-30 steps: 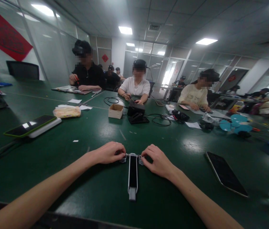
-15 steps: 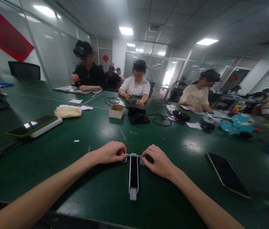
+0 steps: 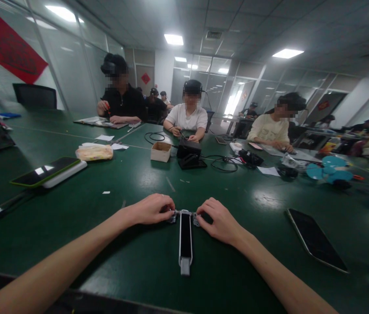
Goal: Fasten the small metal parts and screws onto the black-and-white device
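Note:
A narrow bar with a black face and silver-white frame [image 3: 186, 237] lies lengthwise on the green table, its grey end pointing towards me. Small metal fittings stick out on both sides of its far end. My left hand [image 3: 153, 209] is closed in a pinch on the left metal fitting [image 3: 172, 218]. On the opposite side, the fingertips of my right hand [image 3: 218, 220] pinch the right metal fitting [image 3: 196, 221]. Fingers partly cover both fittings, so their exact shape is hidden.
A phone [image 3: 316, 240] lies to the right; another phone [image 3: 45, 171] rests on a white block at left. Further back are a small box [image 3: 160, 151], a black stand [image 3: 191, 155], cables and blue discs [image 3: 330, 169]. Several people sit across the table.
The whole scene sits slightly further right in view. Both hands keep their pinch at the bar's far end, with no clear movement relative to it.

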### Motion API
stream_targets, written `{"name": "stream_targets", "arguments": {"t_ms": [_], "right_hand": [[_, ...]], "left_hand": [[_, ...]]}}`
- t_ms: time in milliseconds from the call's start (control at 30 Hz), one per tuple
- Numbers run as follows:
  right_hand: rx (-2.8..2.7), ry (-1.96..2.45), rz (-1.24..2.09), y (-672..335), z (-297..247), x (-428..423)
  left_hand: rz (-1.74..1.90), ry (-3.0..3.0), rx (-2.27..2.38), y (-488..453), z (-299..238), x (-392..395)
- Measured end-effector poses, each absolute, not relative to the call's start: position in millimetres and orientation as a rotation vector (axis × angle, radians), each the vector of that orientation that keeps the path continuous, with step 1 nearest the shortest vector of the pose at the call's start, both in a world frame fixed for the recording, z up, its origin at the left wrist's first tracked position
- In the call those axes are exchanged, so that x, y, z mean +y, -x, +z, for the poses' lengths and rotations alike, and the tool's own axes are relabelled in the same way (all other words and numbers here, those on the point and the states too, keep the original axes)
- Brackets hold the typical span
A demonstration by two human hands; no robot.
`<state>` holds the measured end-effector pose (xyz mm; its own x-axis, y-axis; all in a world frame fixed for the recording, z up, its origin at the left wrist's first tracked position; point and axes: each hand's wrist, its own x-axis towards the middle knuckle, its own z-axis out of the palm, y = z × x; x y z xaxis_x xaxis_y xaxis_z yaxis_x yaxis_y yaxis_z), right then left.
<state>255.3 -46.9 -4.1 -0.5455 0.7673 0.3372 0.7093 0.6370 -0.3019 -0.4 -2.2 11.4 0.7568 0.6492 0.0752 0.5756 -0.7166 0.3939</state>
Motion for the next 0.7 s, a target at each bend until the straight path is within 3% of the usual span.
{"name": "stream_targets", "arguments": {"t_ms": [700], "right_hand": [[-2.427, 1.133, 0.154, -257.3, -7.1, -46.0]], "left_hand": [[0.294, -2.636, 0.936, -0.2, 9.4, -2.6]]}}
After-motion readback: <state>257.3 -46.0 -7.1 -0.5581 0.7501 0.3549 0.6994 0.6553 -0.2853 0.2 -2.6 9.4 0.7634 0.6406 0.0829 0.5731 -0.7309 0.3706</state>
